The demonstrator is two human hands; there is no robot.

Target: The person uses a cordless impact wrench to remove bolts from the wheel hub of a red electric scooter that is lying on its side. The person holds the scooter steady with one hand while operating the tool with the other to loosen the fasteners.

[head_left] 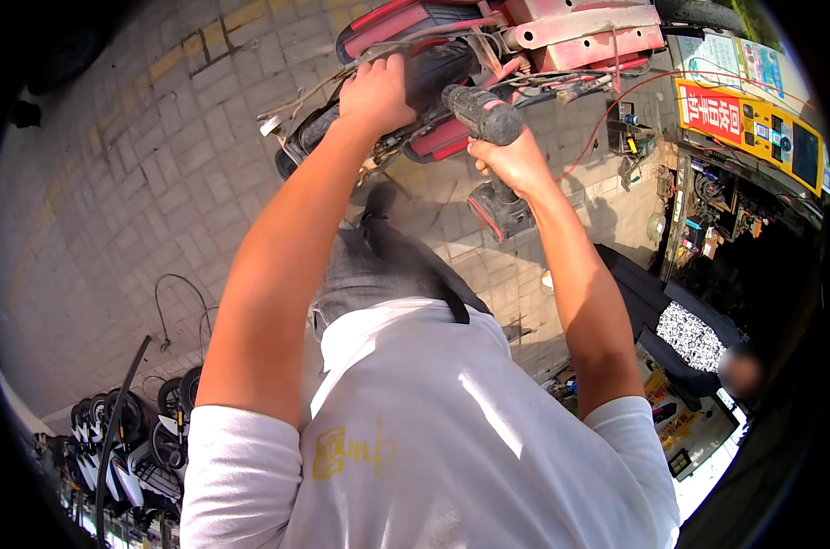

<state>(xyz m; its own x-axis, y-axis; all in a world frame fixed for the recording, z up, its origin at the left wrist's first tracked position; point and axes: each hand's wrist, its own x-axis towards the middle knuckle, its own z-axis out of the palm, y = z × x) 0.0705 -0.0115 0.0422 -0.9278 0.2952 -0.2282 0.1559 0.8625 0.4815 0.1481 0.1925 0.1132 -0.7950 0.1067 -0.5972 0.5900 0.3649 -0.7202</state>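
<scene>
I count one cordless drill beside one red scooter, held by the right hand, fingers wrapped around its grip. Its barrel slants, chuck pointing up-left over the scooter, battery below. The left hand has bent fingers at the scooter; I cannot tell what they grasp.
</scene>
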